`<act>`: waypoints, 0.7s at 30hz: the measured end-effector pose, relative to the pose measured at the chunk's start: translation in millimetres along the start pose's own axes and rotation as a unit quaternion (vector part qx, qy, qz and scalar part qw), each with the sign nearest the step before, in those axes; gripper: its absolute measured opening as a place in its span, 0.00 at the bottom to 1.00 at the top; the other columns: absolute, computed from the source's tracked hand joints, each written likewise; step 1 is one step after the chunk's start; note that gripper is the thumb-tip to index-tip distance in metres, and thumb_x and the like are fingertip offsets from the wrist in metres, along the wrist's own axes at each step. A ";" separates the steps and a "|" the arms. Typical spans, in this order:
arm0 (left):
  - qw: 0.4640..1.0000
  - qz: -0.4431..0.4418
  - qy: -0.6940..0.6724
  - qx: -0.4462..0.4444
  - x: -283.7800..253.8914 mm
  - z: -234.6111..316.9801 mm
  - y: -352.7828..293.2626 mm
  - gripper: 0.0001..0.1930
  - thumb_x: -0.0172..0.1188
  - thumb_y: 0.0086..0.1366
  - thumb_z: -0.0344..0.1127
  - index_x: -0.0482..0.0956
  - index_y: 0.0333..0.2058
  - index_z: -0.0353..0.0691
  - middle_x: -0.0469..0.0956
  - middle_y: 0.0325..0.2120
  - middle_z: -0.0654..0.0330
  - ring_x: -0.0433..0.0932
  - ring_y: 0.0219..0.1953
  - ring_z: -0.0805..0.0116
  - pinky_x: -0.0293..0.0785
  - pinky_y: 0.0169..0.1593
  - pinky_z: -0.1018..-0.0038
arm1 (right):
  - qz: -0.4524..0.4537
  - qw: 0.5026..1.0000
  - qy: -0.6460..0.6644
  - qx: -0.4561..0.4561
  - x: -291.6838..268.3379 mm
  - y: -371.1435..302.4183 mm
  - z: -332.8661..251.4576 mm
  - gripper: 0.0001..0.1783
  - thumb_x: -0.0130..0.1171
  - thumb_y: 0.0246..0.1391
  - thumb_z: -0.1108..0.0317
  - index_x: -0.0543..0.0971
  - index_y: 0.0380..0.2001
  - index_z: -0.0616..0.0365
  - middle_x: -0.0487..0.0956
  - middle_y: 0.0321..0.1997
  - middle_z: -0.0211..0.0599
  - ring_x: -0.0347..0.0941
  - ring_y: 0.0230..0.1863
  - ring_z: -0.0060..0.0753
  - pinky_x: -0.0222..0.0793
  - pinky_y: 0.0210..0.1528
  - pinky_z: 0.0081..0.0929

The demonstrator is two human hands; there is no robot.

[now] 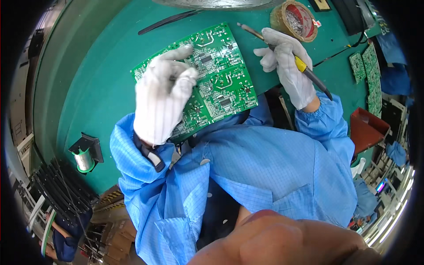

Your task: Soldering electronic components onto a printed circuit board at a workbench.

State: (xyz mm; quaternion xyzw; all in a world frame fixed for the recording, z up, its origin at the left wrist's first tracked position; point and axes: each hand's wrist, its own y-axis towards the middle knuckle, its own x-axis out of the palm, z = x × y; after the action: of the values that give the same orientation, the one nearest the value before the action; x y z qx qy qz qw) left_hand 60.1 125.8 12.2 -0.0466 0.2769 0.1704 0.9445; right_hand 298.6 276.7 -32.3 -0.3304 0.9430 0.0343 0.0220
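Green bench [99, 97] is carrying green circuit panel [225, 86], white-gloved left grip [161, 95] unclear, right grip [291, 68] holding yellow-black iron [301, 64] aside, likely for clearance.

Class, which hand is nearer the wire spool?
Left. The left hand, over the board, is right of the spool; the right hand, holding the soldering iron, is farther right.

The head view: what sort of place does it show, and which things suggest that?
Probably an electronics assembly or repair workshop: a green circuit board panel, what looks like a soldering iron in the right hand, and a spool of silvery wire on the green bench.
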 end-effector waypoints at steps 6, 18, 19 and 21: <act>0.970 0.152 -0.072 -0.178 -36.7 -2.8 -32.8 0.17 0.62 0.73 0.39 0.82 0.53 0.36 0.83 0.28 0.61 0.75 0.27 0.79 0.72 0.32 0.80 | -0.091 0.994 -0.039 -0.055 -11.1 -4.9 -4.5 0.17 0.58 0.71 0.60 0.80 0.54 0.62 0.85 0.38 0.38 0.81 0.40 0.30 0.77 0.46 0.29; 0.952 0.127 -0.021 -0.276 -34.6 -19.4 -42.0 0.30 0.64 0.69 0.50 0.76 0.58 0.28 0.83 0.33 0.56 0.80 0.30 0.70 0.76 0.35 0.74 | -0.007 1.000 0.011 0.013 26.9 -29.0 -22.8 0.19 0.65 0.62 0.76 0.75 0.55 0.62 0.81 0.41 0.35 0.80 0.40 0.22 0.75 0.30 0.24; 0.949 0.142 -0.072 -0.274 -35.1 -12.5 -47.5 0.30 0.65 0.69 0.49 0.76 0.57 0.28 0.81 0.31 0.58 0.78 0.28 0.73 0.74 0.31 0.77 | 0.012 0.997 0.075 0.009 26.4 -32.0 -28.0 0.20 0.64 0.63 0.76 0.73 0.57 0.63 0.81 0.42 0.35 0.80 0.40 0.21 0.75 0.29 0.22; 0.951 0.203 -0.112 -0.205 -40.3 -0.2 -61.3 0.26 0.65 0.69 0.47 0.75 0.53 0.28 0.79 0.30 0.58 0.75 0.26 0.76 0.72 0.27 0.79 | 0.007 0.992 0.117 -0.055 26.0 -36.5 -36.0 0.23 0.64 0.63 0.75 0.70 0.59 0.63 0.79 0.48 0.41 0.81 0.43 0.29 0.79 0.41 0.26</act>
State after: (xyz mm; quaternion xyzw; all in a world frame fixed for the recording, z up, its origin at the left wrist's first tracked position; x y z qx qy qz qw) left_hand 49.5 56.4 33.4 -0.1627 0.1319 0.4153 0.8852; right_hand 300.4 229.3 0.1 -0.3259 0.9381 0.0474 -0.1071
